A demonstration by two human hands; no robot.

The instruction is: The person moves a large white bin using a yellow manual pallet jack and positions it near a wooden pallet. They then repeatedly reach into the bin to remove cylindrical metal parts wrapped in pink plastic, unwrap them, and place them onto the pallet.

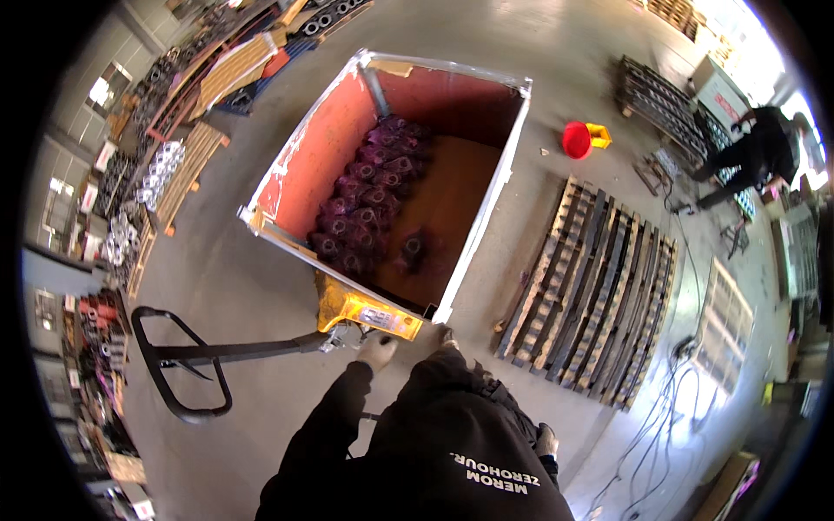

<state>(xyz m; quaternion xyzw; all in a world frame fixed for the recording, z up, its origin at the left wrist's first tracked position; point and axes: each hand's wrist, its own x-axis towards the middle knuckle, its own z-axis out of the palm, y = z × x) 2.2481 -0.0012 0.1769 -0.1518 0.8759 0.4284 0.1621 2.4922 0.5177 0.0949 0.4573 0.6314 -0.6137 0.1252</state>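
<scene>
My left hand point(378, 350), in a white glove, rests against the lower edge of the yellow pallet jack housing point(369, 314), where the black tow handle point(187, 365) joins it. Only a few grey gloved fingers of my right hand point(447, 335) show, beside the near corner of the big open box point(486, 195); my black jacket hides the rest. The box has a white rim and red-orange inner walls. Rows of dark purple cylindrical parts point(365, 204) lie along its left side, and one part point(412, 249) lies apart from them.
An empty wooden pallet point(599, 295) lies on the concrete floor right of the box. Behind it are a red bucket point(575, 139) and a yellow container point(599, 135). Another person point(756, 152) in black bends over racks at far right. Cables point(669, 382) trail lower right. Stacked metal parts point(156, 174) line the left.
</scene>
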